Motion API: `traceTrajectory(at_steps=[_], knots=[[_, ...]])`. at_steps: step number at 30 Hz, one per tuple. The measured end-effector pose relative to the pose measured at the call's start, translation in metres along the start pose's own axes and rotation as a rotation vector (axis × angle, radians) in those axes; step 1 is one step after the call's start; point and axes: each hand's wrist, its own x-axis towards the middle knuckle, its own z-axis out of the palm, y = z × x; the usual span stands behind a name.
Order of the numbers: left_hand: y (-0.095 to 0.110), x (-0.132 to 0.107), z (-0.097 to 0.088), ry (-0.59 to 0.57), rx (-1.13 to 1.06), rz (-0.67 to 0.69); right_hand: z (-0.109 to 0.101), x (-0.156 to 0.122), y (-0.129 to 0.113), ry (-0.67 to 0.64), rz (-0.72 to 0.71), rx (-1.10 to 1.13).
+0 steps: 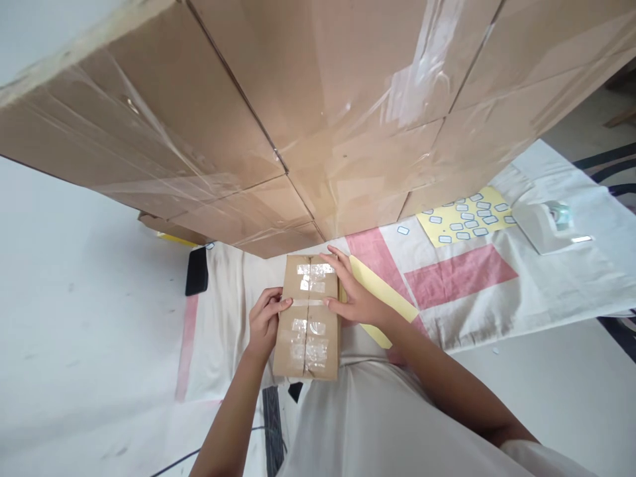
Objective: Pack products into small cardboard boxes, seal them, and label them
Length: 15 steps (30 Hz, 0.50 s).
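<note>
A small brown cardboard box (291, 354) lies in front of me, with strips of clear tape across its middle seam. My left hand (264, 318) grips its left edge, fingers curled at the side and thumb on top. On the opposite side, my right hand (358, 295) holds the box, its thumb on the tape and its fingers reaching to the far right corner. A yellow sheet (385, 298) lies partly under my right wrist and forearm.
Large taped cartons (348, 119) stand stacked just beyond the box. A dark phone (197, 271) lies to the left on the red-and-white cloth (477, 311). To the right are a yellow sheet of blue-edged stickers (464, 215) and a white tape dispenser (544, 228).
</note>
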Motion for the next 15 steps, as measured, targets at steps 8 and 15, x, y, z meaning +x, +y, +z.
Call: traceTrajectory(at_steps=[8, 15], knots=[[0.006, -0.007, 0.012, 0.108, 0.063, 0.027, -0.021, -0.01, 0.008, -0.102, -0.081, 0.085], [0.005, -0.017, 0.022, 0.196, 0.078, -0.009, -0.022, -0.051, 0.004, -0.026, 0.17, 0.292]])
